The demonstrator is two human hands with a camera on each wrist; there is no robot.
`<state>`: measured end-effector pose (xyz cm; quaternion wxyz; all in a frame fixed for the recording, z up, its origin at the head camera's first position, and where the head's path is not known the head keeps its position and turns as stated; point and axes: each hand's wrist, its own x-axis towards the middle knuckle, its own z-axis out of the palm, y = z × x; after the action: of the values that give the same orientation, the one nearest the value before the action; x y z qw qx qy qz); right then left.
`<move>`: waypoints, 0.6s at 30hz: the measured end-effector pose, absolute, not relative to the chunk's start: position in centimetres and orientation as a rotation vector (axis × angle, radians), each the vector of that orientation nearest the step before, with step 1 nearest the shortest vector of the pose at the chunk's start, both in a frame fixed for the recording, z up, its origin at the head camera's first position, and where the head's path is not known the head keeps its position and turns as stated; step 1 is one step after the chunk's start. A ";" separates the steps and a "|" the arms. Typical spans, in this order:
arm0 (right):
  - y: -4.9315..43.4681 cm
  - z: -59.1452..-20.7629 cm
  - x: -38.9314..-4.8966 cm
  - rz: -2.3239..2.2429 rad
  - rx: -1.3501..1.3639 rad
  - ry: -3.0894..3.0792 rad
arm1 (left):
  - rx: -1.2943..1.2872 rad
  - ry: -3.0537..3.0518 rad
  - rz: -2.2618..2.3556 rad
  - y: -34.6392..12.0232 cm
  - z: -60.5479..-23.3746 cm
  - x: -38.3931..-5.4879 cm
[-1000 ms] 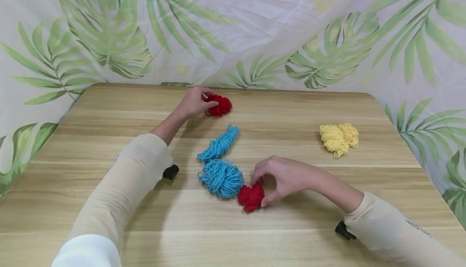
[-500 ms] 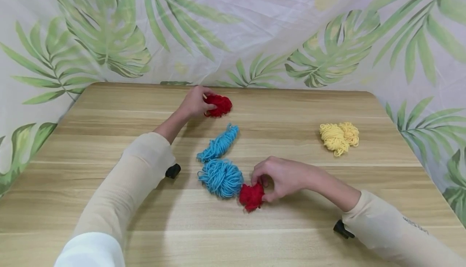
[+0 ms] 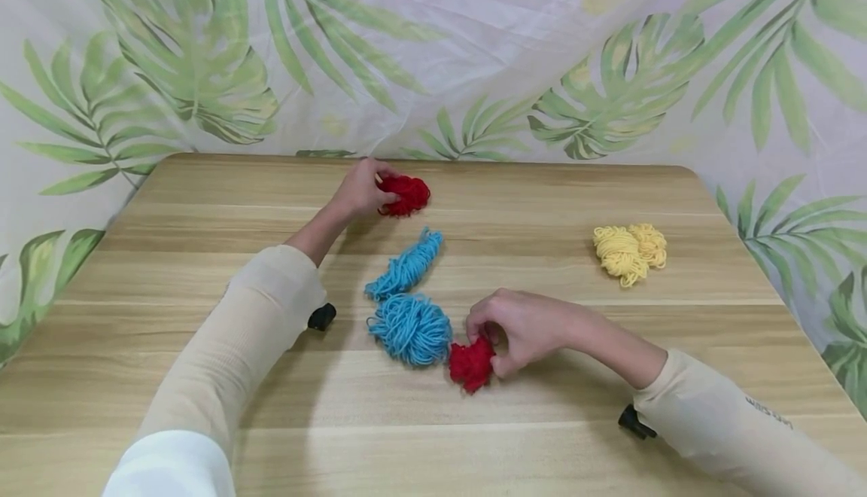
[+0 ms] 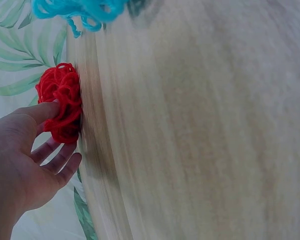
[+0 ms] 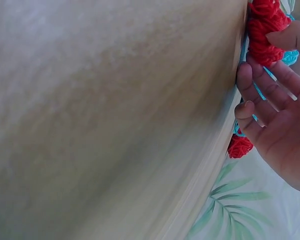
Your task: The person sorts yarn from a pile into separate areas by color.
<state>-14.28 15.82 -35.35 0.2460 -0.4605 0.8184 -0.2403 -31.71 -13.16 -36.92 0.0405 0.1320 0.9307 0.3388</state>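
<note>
At the far side of the table, my left hand (image 3: 362, 189) pinches the left end of a red yarn bundle (image 3: 409, 196). In the left wrist view the thumb presses on this red yarn (image 4: 64, 97), fingers underneath. My right hand (image 3: 524, 329) pinches a smaller red yarn bundle (image 3: 470, 366) between thumb and fingers, close beside a round blue yarn ball (image 3: 410, 330). In the right wrist view, the thumb lies against the held red yarn (image 5: 266, 35). A long blue yarn bundle (image 3: 406, 265) lies just behind the blue ball, apparently touching it.
Two yellow yarn bundles (image 3: 626, 252) lie together at the right of the wooden table (image 3: 420, 452). Behind the table's far edge hangs a leaf-patterned cloth (image 3: 474, 45). Black wrist-camera parts (image 3: 322, 317) show below both sleeves.
The red yarn in my right hand has shifted slightly right, away from the blue ball. My left hand stays nearly still on its red yarn.
</note>
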 end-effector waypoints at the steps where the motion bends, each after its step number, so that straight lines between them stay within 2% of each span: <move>1: 15.8 -35.3 -14.3 -0.662 -1.252 2.236 | 0.405 2.852 1.036 -13.2 -36.9 -31.7; 18: 17.3 -35.4 -15.6 -0.841 -1.211 2.254 | 0.401 2.823 1.054 -13.4 -36.9 -31.6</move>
<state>-15.62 17.31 -35.40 0.2221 -0.4385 0.8159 -0.3044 -31.62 -13.41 -36.94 0.0506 0.1316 0.9275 0.3463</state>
